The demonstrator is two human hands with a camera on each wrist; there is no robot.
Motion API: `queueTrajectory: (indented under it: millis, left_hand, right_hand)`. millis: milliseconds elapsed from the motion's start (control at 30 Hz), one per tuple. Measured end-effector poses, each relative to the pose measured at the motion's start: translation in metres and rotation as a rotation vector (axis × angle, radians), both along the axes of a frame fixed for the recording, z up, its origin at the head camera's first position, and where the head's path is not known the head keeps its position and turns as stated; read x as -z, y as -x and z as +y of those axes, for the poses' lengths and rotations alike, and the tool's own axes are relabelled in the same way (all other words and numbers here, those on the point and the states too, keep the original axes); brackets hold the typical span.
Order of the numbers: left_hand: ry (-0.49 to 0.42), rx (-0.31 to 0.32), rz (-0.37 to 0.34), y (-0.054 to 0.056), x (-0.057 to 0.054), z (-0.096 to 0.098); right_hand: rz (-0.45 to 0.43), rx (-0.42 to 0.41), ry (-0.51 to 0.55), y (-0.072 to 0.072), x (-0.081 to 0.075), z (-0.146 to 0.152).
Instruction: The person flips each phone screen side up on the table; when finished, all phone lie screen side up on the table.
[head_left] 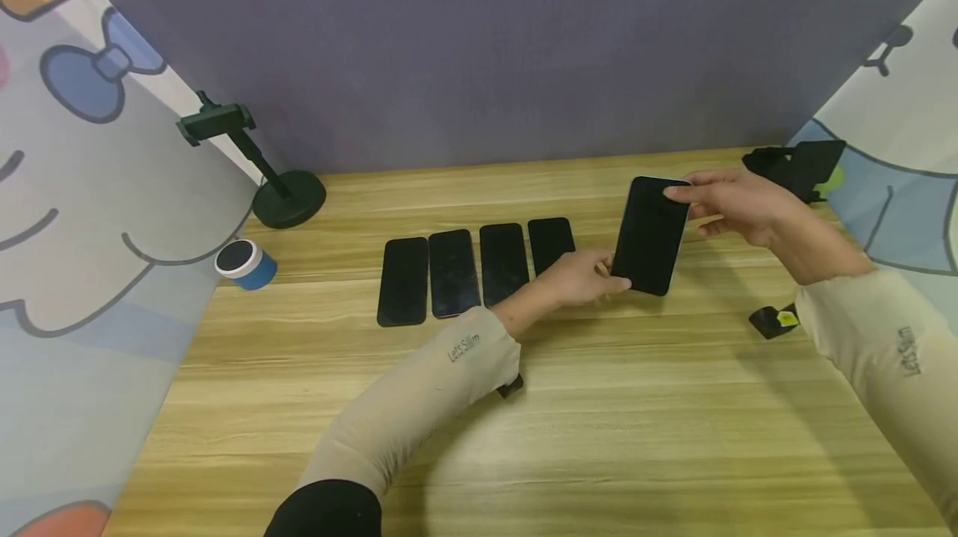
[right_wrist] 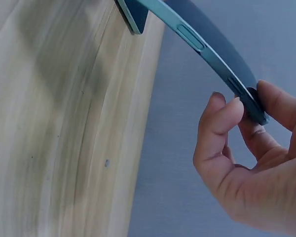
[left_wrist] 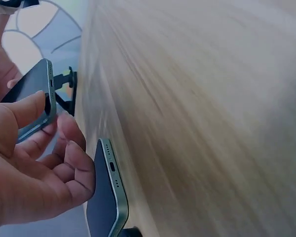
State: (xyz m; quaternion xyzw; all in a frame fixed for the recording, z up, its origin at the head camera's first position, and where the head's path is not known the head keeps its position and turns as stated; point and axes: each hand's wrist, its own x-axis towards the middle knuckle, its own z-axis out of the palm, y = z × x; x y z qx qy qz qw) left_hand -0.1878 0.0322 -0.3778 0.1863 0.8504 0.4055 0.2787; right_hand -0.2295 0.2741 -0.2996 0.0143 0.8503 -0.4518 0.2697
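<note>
Both hands hold a smartphone [head_left: 649,236] with a dark screen, tilted and raised above the wooden table. At its lower left corner the left hand [head_left: 576,278] pinches it between thumb and fingers. My right hand [head_left: 737,198] grips the upper right corner, thumb on the screen. The right wrist view shows the phone's pale green side edge [right_wrist: 202,44] with buttons. Several more phones lie screen up in a row: the leftmost phone [head_left: 404,283], two middle ones and the rightmost phone [head_left: 551,242], partly hidden behind the left hand.
A dark green phone stand [head_left: 288,198] stands at the back left, with a blue and white jar [head_left: 247,264] in front of it. Another black stand [head_left: 801,169] is at the back right. A small black item with a yellow mark [head_left: 774,321] is beside the right sleeve. A grey panel [head_left: 509,55] closes the back.
</note>
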Motion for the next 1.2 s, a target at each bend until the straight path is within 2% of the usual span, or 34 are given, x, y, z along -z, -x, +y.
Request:
queueTrajectory:
  millis: [133,200,333,433,533,667,867,967,1200]
  left_hand:
    - [-0.218,-0.014,-0.143,-0.001,0.0,-0.006]
    - [-0.282,-0.023,-0.203,-0.002,0.0,-0.009]
    - [-0.336,-0.074,-0.311,-0.003,0.0,-0.013]
    - [-0.341,-0.108,-0.36,-0.002,-0.001,-0.015]
    - [-0.329,-0.125,-0.346,-0.003,-0.003,-0.015]
    - [-0.28,-0.15,-0.274,-0.005,-0.005,-0.013]
    - [-0.114,-0.142,-0.204,0.001,-0.006,-0.009]
    - [-0.041,-0.112,-0.206,0.006,-0.006,-0.01]
    - [0.011,-0.101,-0.259,0.013,-0.004,-0.009]
  right_hand:
    - [-0.014,0.008,0.031,0.006,0.006,0.0]
    - [-0.002,-0.002,0.015,0.009,0.011,0.0]
    - [0.048,-0.019,-0.048,0.012,0.021,-0.003]
    - [0.057,-0.008,-0.068,0.011,0.028,-0.006]
    - [0.055,0.008,-0.071,0.011,0.035,-0.007]
    - [0.056,0.005,-0.063,0.014,0.042,-0.009]
    - [0.031,-0.035,-0.071,0.023,0.049,-0.012]
    - [0.009,-0.054,-0.081,0.029,0.053,-0.016]
    - [-0.027,-0.041,-0.081,0.04,0.064,-0.024]
